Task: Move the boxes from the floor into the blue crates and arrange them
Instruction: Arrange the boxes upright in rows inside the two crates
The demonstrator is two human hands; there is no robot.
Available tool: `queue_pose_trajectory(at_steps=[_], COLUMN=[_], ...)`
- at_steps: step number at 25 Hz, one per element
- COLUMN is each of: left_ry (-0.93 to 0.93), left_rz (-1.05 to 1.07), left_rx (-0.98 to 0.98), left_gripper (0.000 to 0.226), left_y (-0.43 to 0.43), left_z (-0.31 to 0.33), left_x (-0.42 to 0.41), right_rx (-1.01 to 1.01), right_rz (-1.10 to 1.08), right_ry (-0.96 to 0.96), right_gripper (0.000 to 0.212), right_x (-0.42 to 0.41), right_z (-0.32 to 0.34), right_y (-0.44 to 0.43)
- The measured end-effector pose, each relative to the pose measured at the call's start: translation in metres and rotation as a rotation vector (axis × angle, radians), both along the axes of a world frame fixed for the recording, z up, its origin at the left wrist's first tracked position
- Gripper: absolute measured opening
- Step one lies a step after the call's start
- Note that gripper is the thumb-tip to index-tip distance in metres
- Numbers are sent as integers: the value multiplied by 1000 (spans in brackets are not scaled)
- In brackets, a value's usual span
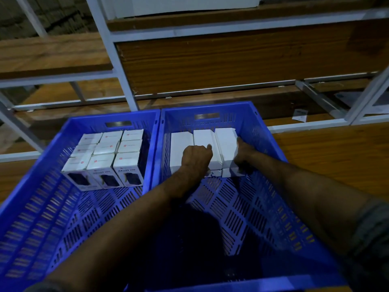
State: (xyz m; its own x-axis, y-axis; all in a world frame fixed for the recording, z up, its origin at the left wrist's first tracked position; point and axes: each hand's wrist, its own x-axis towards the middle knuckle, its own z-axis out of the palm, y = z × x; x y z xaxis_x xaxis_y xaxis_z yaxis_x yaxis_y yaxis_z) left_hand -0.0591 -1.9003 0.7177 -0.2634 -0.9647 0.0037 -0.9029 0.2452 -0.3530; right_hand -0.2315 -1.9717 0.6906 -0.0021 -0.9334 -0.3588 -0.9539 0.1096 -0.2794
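Two blue crates sit side by side, walls touching. The left crate (94, 123) holds nine printed boxes (109, 148), upright in a three-by-three block against its far wall. They are white with a small red logo on top and a dark product picture on the front.

The right crate (242, 116) holds three plain white boxes (181, 150) lying flat, side by side at its far end. We see the ends of a lower layer beneath them.

The left hand (196, 157) rests on the near end of the middle box (204, 138), grip curled, knuckles up. We cannot tell whether it clasps the box.

The right hand (244, 157) has its grip pinching the right-hand box (225, 144), one digit along its right edge and the rest curled at its near end.

A white metal rack (113, 49) with wooden boards stands behind the crates.
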Motion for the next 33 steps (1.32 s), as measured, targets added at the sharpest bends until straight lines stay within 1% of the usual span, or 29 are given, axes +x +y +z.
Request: queue_pose_trajectory(at_steps=[5, 7, 10, 11, 13, 16, 18, 20, 22, 23, 24, 25, 26, 27, 28, 30, 31, 32, 33], left_ry=[26, -4, -48, -51, -69, -74, -82, -97, -89, -98, -113, -113, -95, -48, 28, 248, 367, 467, 552], left_rz=[30, 44, 80, 90, 86, 94, 92, 82, 89, 87, 74, 50, 24, 7, 8, 59, 95, 130, 167], left_rx=[24, 13, 9, 21, 22, 22, 13, 28, 23, 7, -14, -32, -37, -48, -61, -87, -115, -146, -175], left_gripper=[100, 97, 90, 90, 90, 101, 107, 109, 111, 109, 100, 83, 60, 41, 32, 31, 31, 29, 27], left_y=[5, 8, 11, 11, 11, 13, 14, 15, 16, 17, 19, 23, 29, 35, 43, 59, 69, 80, 93], left_z=[0, 5, 6, 4, 0, 4, 5, 5, 4, 6, 11, 19, 28, 38, 48, 69, 78, 86, 92], left_x=[-1, 5, 13, 14, 12, 14, 15, 14, 14, 16, 18, 20, 22, 26, 32, 47, 58, 69, 82], right_rx=[13, -13, -113, -125, -119, -102, -115, -137, -132, -129, -127, -122, -116, -122, -132, -178, -213, -227, -206], right_rz=[-33, -55, -87, -92, -94, -72, -59, -35, -35, -45, -71, -103, -134, -156, -171, -196, -194, -176, -134], right_ry=[-59, -67, -111, -119, -139, -140, -148, -176, -161, -129, -95, -75, -68, -67, -68, -94, -130, -178, -230], right_gripper=[132, 128, 116, 117, 127, 141, 138, 136, 136, 133, 131, 128, 122, 111, 95, 61, 49, 46, 49], right_x=[1, 1, 0, -1, -3, -2, -3, -5, -2, 1, 4, 8, 11, 14, 17, 23, 27, 31, 37], right_z=[-4, -11, -23, -26, -27, -19, -14, -10, -2, 4, 12, 21, 30, 40, 50, 73, 83, 91, 98], right_y=[5, 10, 16, 18, 20, 25, 27, 30, 37, 41, 46, 52, 58, 64, 71, 88, 98, 109, 124])
